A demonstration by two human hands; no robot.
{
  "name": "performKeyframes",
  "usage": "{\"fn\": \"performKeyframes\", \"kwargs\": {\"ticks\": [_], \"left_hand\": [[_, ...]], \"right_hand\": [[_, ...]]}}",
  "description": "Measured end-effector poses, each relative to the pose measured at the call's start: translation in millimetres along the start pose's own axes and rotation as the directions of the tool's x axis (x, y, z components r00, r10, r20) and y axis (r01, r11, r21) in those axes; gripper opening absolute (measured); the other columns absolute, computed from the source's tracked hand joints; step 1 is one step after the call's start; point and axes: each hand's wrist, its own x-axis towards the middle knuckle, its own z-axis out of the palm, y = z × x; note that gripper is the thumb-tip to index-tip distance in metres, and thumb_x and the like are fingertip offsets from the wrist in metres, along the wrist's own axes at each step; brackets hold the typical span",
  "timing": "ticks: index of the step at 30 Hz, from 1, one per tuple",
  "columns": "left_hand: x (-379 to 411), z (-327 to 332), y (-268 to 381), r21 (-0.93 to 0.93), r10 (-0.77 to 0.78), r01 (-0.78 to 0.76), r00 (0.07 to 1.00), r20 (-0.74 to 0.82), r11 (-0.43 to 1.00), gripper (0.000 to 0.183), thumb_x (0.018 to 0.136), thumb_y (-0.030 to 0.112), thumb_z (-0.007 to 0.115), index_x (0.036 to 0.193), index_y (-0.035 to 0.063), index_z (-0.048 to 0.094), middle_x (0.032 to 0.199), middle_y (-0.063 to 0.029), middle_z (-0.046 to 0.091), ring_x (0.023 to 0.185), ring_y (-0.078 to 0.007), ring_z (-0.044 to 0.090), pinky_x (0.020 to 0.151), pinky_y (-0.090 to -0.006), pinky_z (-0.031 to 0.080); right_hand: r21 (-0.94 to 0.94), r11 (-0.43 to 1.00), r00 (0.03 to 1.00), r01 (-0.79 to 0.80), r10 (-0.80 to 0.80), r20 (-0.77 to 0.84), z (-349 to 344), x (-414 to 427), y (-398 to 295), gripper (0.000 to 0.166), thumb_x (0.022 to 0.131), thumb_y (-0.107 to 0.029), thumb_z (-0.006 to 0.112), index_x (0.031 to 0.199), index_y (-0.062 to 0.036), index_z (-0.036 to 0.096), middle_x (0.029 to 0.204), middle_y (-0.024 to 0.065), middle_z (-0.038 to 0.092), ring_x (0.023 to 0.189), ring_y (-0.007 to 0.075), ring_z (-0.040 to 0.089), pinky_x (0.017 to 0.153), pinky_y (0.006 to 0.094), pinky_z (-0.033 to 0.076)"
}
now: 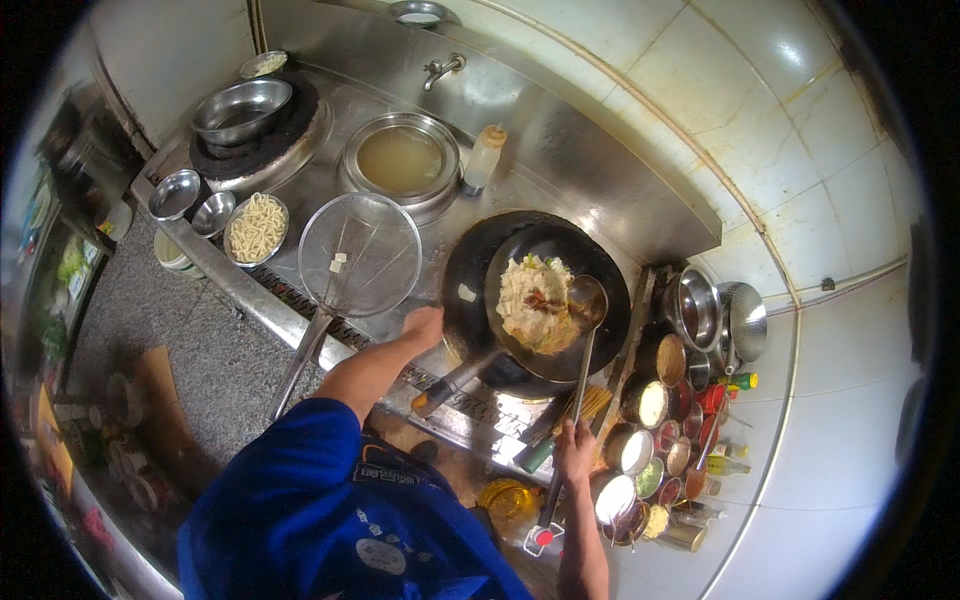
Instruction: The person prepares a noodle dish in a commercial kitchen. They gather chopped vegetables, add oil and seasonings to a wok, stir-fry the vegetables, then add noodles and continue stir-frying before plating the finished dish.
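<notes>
My right hand (576, 452) grips the long handle of a metal ladle (589, 300). The ladle's bowl rests inside a black wok (517, 352), against a heap of pale sliced food (534, 296) with a reddish-brown sauce on top. The wok sits on a larger dark burner ring (461, 300), its wood-tipped handle (424, 401) pointing towards me. My left hand (424, 326) is curled beside the left rim of the ring. Its fingers are partly hidden, so what it holds cannot be told. Left of it lies a round mesh strainer (360, 255) with small white pieces on it.
A pot of cloudy liquid (401, 161) and a squeeze bottle (484, 159) stand behind. Noodles fill a bowl (257, 229) at the left, near a steel basin (241, 111). Several seasoning containers (652, 403) crowd the right side. A bamboo brush (589, 403) lies by the front edge.
</notes>
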Motion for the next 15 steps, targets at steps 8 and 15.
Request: {"fn": "performKeyframes", "kwargs": {"ticks": [8, 15], "left_hand": [[-2, -115, 104, -0.818, 0.225, -0.085, 0.973, 0.055, 0.569, 0.06, 0.087, 0.01, 0.059, 0.143, 0.0127, 0.038, 0.078, -0.0094, 0.068, 0.054, -0.0185, 0.064, 0.056, -0.0311, 0.054], [31, -150, 21, -0.158, 0.002, -0.039, 0.974, -0.226, 0.987, 0.027, 0.08, 0.018, 0.062, 0.106, 0.0131, 0.067, 0.089, -0.0175, 0.069, 0.083, -0.0345, 0.068, 0.073, -0.0487, 0.054]], "right_hand": [[0.151, 0.984, 0.994, -0.095, 0.102, -0.033, 13, -15, -15, 0.026, 0.1, -0.027, 0.051, 0.083, -0.0078, 0.047, 0.058, -0.0017, 0.044, 0.044, 0.0078, 0.042, 0.037, 0.0255, 0.035], [0.129, 0.991, 0.997, -0.043, 0.05, -0.05, 10, -5, 12, 0.026, 0.101, -0.028, 0.05, 0.083, -0.0088, 0.046, 0.057, -0.0018, 0.044, 0.043, 0.0076, 0.041, 0.037, 0.0243, 0.033]]}}
